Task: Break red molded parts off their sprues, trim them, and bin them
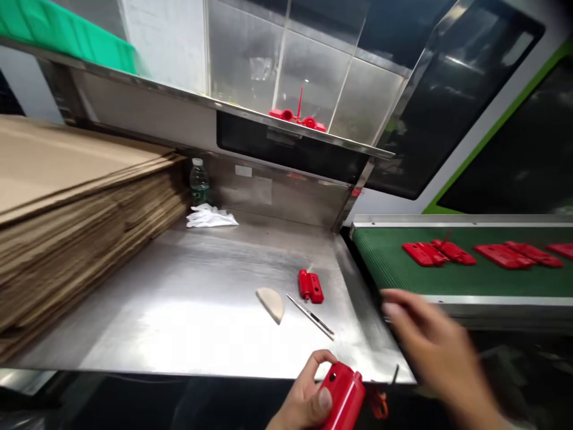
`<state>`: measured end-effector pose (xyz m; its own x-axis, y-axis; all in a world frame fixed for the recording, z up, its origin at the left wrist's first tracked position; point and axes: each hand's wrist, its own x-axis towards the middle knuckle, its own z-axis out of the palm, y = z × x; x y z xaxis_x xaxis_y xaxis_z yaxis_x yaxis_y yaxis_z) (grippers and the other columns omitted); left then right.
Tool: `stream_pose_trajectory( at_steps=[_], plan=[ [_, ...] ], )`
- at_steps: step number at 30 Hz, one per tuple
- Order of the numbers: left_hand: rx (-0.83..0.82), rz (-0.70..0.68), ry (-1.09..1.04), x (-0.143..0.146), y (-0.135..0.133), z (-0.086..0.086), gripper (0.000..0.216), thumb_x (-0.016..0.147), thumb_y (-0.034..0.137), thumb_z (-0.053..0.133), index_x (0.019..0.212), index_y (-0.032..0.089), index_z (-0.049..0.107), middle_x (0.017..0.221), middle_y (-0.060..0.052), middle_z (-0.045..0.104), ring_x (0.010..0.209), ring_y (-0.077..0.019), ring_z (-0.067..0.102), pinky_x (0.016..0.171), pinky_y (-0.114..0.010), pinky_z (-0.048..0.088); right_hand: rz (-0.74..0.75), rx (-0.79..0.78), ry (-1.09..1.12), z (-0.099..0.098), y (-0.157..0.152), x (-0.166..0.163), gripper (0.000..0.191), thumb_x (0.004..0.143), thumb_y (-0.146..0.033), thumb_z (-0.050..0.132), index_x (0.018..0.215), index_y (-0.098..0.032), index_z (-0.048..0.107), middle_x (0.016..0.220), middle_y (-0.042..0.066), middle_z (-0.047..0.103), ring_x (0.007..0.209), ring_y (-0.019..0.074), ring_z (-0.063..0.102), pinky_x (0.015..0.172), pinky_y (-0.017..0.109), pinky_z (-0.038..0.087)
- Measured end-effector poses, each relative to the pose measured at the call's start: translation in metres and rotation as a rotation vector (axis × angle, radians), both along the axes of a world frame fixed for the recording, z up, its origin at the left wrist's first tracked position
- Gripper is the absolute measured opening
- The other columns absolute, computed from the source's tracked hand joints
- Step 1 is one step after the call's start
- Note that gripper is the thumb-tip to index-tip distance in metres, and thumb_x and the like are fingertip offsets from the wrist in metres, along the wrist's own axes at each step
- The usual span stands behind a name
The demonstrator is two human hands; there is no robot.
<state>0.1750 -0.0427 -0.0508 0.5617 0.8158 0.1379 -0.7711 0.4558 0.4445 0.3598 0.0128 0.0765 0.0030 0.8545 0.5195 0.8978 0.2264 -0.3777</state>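
Note:
My left hand (308, 397) is closed around a red molded plastic part (344, 397) at the table's front edge. This part has a smooth curved side and a round hole near its top. My right hand (432, 346) hovers by the near edge of the green conveyor belt (380, 257), its fingers bent and smeared by motion; whether it holds anything I cannot tell. On the metal table (179, 322) lies a smaller red plastic piece (310, 286). Beside that piece are a slim pointed metal tool (310, 316) and a beige half-round pad (271, 304).
Several red parts (504, 255) lie on the belt. Stacked cardboard sheets (89, 227) fill the table's left side. A plastic bottle (199, 182) and white gloves (210, 216) are at the back. More red pieces (298, 118) sit on the shelf above. An orange-handled object (379, 406) hangs below the front edge.

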Motion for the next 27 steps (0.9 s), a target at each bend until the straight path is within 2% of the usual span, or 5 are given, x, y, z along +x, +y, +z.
stream_pose_trajectory(
  at_steps=[4,8,17,21,27],
  plan=[
    [-0.01,0.08,0.06,-0.04,-0.006,-0.002,0.076,0.061,0.061,0.085,0.126,0.032,0.06,0.082,-0.004,0.074,0.064,-0.0138,0.064,0.059,-0.023,0.039,0.139,-0.233,-0.145,-0.072,0.032,-0.077,0.018,0.091,-0.03,0.065,0.104,-0.018,0.065,0.099,0.002,0.067,0.088,0.0166,0.064,0.079,0.037,0.057],
    [-0.153,0.117,-0.045,-0.076,-0.017,0.015,0.046,0.084,0.061,0.064,0.113,0.027,0.072,0.095,-0.005,0.072,0.075,-0.0175,0.066,0.066,-0.027,0.04,0.046,-0.277,-0.237,-0.105,0.041,-0.109,0.02,0.091,-0.029,0.064,0.106,-0.016,0.062,0.103,0.005,0.064,0.094,0.0201,0.061,0.085,0.044,0.053],
    [-0.254,-0.006,0.144,-0.07,-0.003,0.034,0.073,0.088,0.078,0.033,0.088,0.013,0.066,0.059,-0.009,0.064,0.046,-0.0148,0.059,0.047,-0.022,0.034,0.253,-0.252,-0.12,-0.116,0.024,-0.083,0.016,0.097,-0.018,0.051,0.111,-0.017,0.057,0.102,0.002,0.061,0.094,0.0162,0.06,0.081,0.034,0.053],
    [-0.203,0.147,0.185,-0.065,0.007,0.05,0.027,0.096,0.045,0.044,0.108,0.025,0.058,0.09,-0.005,0.065,0.056,-0.0168,0.064,0.037,-0.019,0.037,0.216,-0.248,-0.098,-0.121,0.023,-0.08,0.011,0.095,-0.02,0.052,0.102,-0.017,0.06,0.098,0.003,0.06,0.094,0.0187,0.059,0.083,0.04,0.053],
    [-0.189,0.441,0.423,-0.066,0.016,0.084,0.025,0.095,0.036,0.047,0.109,0.021,0.06,0.097,-0.002,0.048,0.059,-0.0106,0.054,0.03,-0.015,0.038,0.253,-0.292,0.034,-0.105,0.019,-0.076,0.028,0.101,-0.023,0.029,0.117,-0.016,0.05,0.083,0.004,0.066,0.078,0.0205,0.068,0.066,0.036,0.056]
  ],
)
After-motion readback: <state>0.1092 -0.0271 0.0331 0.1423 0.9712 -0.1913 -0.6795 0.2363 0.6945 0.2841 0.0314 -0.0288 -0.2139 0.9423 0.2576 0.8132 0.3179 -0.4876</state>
